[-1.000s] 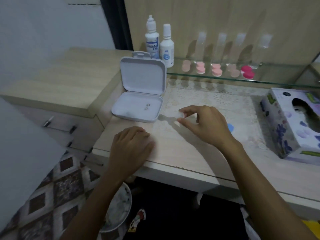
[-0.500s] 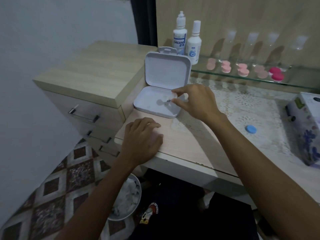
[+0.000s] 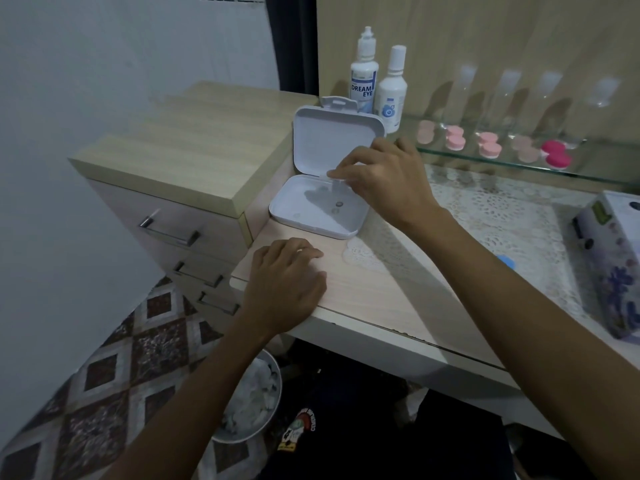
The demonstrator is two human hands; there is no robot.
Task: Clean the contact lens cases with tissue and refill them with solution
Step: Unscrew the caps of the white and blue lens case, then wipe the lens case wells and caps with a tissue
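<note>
White plastic fills the middle of our view: the hinged box [image 3: 320, 206] stands open on the desk [image 3: 381, 289], lid upright, and since half a second ago our right hand [image 3: 388, 181] has travelled further over its tray, from the near right corner to just in front of the lid. Our left hand [image 3: 285, 282] has not shifted; it rests palm down on the desk's front left corner, fingers loosely bent and holding nothing.

Moving right, the small clear piece [image 3: 337, 183] (blurred, so we cannot tell which part of a lens case it is) sits pinched between our right thumb and forefinger, hanging above the back of the tray. The fingertips [image 3: 334, 174] nearly close on it; the other fingers curl loosely behind. Two small dark specks lie on the tray floor below, apart from the fingers.

Behind the box stand two solution bottles [image 3: 363, 81], touching each other. Further right, pink lens cases [image 3: 488, 145] line a glass shelf [image 3: 588, 168]. A blue cap [image 3: 506, 262] peeks out beyond our right forearm on the lace mat, and the tissue box [image 3: 613, 258] sits at the far right edge.
</note>
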